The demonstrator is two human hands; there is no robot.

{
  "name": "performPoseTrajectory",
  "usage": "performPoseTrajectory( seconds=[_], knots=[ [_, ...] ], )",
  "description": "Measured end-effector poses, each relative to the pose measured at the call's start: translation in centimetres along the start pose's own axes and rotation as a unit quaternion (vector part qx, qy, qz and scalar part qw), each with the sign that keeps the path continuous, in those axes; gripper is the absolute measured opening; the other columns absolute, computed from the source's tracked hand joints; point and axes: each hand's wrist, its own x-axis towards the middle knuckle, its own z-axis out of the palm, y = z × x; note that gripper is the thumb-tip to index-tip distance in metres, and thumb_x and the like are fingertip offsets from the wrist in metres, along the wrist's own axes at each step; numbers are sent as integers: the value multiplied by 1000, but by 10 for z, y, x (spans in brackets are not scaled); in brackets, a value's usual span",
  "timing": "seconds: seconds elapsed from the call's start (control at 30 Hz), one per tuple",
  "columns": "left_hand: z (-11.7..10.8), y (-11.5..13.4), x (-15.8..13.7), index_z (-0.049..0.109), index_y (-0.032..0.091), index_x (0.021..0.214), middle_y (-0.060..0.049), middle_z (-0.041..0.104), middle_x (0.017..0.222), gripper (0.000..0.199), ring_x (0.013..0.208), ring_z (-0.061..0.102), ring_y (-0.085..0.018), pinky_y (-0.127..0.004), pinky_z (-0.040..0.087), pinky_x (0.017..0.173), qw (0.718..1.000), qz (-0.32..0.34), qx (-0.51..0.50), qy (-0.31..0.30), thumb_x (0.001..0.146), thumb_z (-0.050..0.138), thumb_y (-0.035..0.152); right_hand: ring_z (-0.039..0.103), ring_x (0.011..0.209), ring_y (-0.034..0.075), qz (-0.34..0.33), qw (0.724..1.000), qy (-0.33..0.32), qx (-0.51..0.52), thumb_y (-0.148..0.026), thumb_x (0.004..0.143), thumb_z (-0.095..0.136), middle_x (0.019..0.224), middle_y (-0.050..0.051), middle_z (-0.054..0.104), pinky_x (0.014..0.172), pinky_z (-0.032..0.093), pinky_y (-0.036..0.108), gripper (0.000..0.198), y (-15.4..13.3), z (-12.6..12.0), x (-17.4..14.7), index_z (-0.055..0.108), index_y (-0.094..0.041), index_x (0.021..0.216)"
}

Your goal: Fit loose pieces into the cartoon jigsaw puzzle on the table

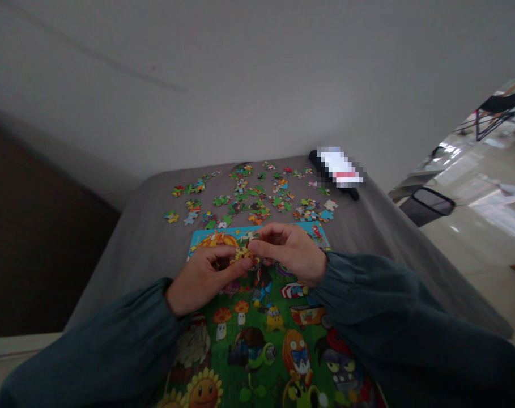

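A puzzle board (249, 317) with printed cartoon plants and figures on green lies in front of me, its far border light blue. Over its far part, my left hand (210, 275) pinches a yellowish puzzle piece (242, 253) between thumb and fingers. Close against it, my right hand (289, 249) is closed too, thumb and index finger at the right side of that piece. A whitish-green bit shows just above the right thumb; whether it is a second piece I cannot tell. Both palms are hidden.
Many loose puzzle pieces (257, 209) are scattered on the grey cloth (142, 238) beyond the board. A phone with a lit, blurred screen (340, 167) rests on a black object at the far right corner. A wall (240, 85) rises behind; folding furniture (433, 201) stands right.
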Motion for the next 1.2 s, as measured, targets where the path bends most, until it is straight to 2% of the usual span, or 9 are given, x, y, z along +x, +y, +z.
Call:
performPoseTrajectory(
  seconds=[0.17,0.27,0.37,0.47,0.57,0.77,0.93,1.13,1.2],
  knots=[
    [2,-1,1,63,18,69,3,55,54,39,45,52,-11,-19,40,43,1000,2,0,-7,84,59,53,49,50,7,-10,1000,11,4,-39,59,86,58,-7,56,49,40,22,38,3,1,0,58,-18,74],
    [2,0,0,62,17,64,3,53,49,43,44,50,-10,-19,39,43,1000,12,12,-1,86,55,54,50,48,7,-10,1000,9,21,-42,63,84,57,-6,58,48,41,22,37,2,2,0,59,-18,74],
    [1,1,0,62,16,62,3,53,46,44,41,47,-8,-18,35,40,1000,18,14,21,86,55,53,57,52,8,-17,997,14,73,-43,67,82,61,-4,63,48,44,21,35,0,2,1,60,-18,77],
    [-1,0,1,64,16,61,4,51,45,44,40,42,-7,-18,31,39,998,35,19,43,85,58,52,65,60,11,-24,993,20,115,-37,65,84,65,-4,65,52,48,21,35,-1,1,2,59,-19,81],
    [-4,-2,1,66,16,63,4,51,45,45,40,40,-7,-18,30,38,999,25,6,47,85,58,54,66,61,11,-24,991,24,129,-34,65,84,64,-5,65,52,48,22,35,-2,0,3,58,-20,83],
    [-6,-5,0,65,16,63,4,48,44,48,41,38,-7,-19,28,39,998,14,-6,63,86,56,57,64,58,10,-31,992,35,116,-33,66,82,63,-5,65,51,47,21,33,-3,0,2,56,-19,82],
    [-6,-5,-1,52,17,52,3,48,46,53,43,39,-7,-20,29,40,997,28,-2,70,87,56,57,63,56,9,-32,995,27,88,-27,67,79,62,-5,65,51,48,20,28,-3,1,2,55,-18,78],
    [-6,-5,0,53,17,49,3,47,43,54,40,38,-8,-22,29,40,995,19,11,102,88,55,54,62,53,8,-39,995,24,88,-27,69,77,60,-5,66,51,49,20,26,-4,1,0,54,-19,79],
    [-6,-4,-1,53,17,48,3,46,43,54,40,39,-8,-22,29,40,994,34,18,101,89,54,52,63,54,9,-30,996,15,84,-27,69,77,61,-4,66,52,49,20,27,-5,1,0,54,-19,78]
  ],
)
